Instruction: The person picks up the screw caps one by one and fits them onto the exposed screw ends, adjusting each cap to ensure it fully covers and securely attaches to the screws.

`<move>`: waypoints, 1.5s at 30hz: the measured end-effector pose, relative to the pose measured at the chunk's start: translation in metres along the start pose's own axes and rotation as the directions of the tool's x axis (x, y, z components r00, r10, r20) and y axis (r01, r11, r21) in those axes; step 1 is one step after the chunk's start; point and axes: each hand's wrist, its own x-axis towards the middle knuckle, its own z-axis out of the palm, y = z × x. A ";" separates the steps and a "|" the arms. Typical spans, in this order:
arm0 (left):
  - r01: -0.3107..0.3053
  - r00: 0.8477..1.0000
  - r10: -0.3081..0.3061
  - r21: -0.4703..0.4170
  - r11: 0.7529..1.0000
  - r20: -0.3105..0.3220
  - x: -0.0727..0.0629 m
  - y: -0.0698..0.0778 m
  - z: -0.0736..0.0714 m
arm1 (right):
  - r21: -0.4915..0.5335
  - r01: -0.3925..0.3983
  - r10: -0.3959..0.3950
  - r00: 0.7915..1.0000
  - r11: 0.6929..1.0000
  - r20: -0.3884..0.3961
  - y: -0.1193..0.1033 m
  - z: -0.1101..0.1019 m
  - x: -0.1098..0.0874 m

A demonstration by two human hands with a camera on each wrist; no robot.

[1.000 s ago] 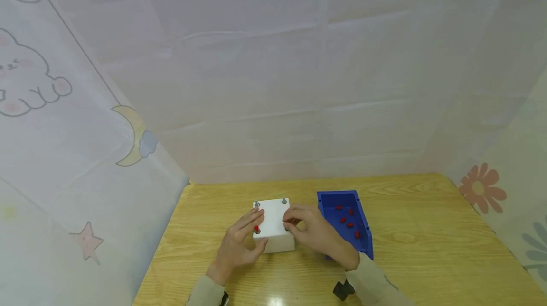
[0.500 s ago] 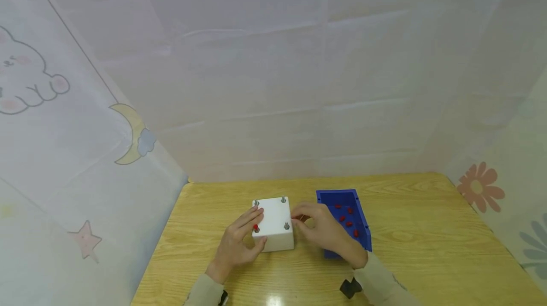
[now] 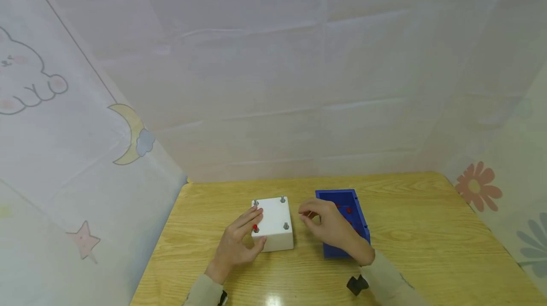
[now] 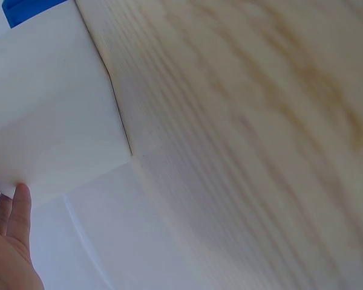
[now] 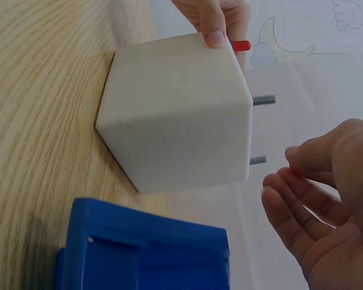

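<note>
White box: on the tabletop (image 3: 192,216), lower middle of the head view, with upright bolts (image 3: 286,226) at its top corners; only the lower-left one wears a red cap (image 3: 255,227).
Left hand: fingers (image 3: 254,214) extended over the top of the white box (image 3: 273,218), thumb against its near side, the left hand (image 3: 232,244) touching without wrapping round; light downward pressure there should keep the box from sliding.
Right hand: apart from the left, the right hand (image 3: 331,227) hangs between box and tray, thumb and forefinger seemingly pinching a red piece (image 5: 297,174), mostly hidden.
Blue tray: right of the box, the blue tray (image 3: 335,192) holds loose red pieces (image 3: 349,210), partly covered by the right hand.
Pinch: best kept light and near the fingertips, as so small a piece could slip.
Bolt work: move any cap straight along its bolt, without tilting.
Tray work: let go low inside its walls, to limit bouncing.
</note>
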 end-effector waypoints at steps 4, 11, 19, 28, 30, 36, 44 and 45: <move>-0.003 1.000 0.003 -0.001 1.000 -0.002 0.000 0.000 0.000 | -0.015 -0.030 0.031 1.000 0.999 0.007 0.000 -0.006 -0.002; 0.006 1.000 -0.006 0.007 1.000 0.007 0.000 0.000 0.000 | -0.013 -0.042 0.042 0.999 0.999 0.004 0.002 -0.010 -0.004; 0.001 1.000 -0.001 0.007 1.000 0.008 -0.001 0.001 0.000 | -0.050 -0.035 0.035 0.999 0.998 0.000 0.008 -0.013 -0.010; -0.006 1.000 0.006 0.009 1.000 -0.003 0.000 -0.001 0.001 | -0.119 -0.034 0.035 0.999 0.992 0.004 0.016 -0.018 -0.015; -0.012 1.000 0.012 0.011 1.000 -0.005 0.001 -0.001 0.001 | -0.127 -0.023 0.024 1.000 0.992 0.005 0.017 -0.019 -0.015; -0.004 1.000 0.004 0.014 1.000 -0.001 0.002 0.000 0.000 | -0.145 -0.029 0.030 1.000 0.989 0.000 0.018 -0.023 -0.018; -0.005 1.000 0.005 0.010 1.000 0.003 0.002 0.001 0.000 | -0.169 -0.073 0.079 0.997 0.983 0.027 0.026 -0.026 -0.024; -0.006 1.000 0.006 0.009 1.000 0.003 0.001 0.001 0.000 | -0.170 -0.075 0.081 0.996 0.983 0.031 0.027 -0.027 -0.025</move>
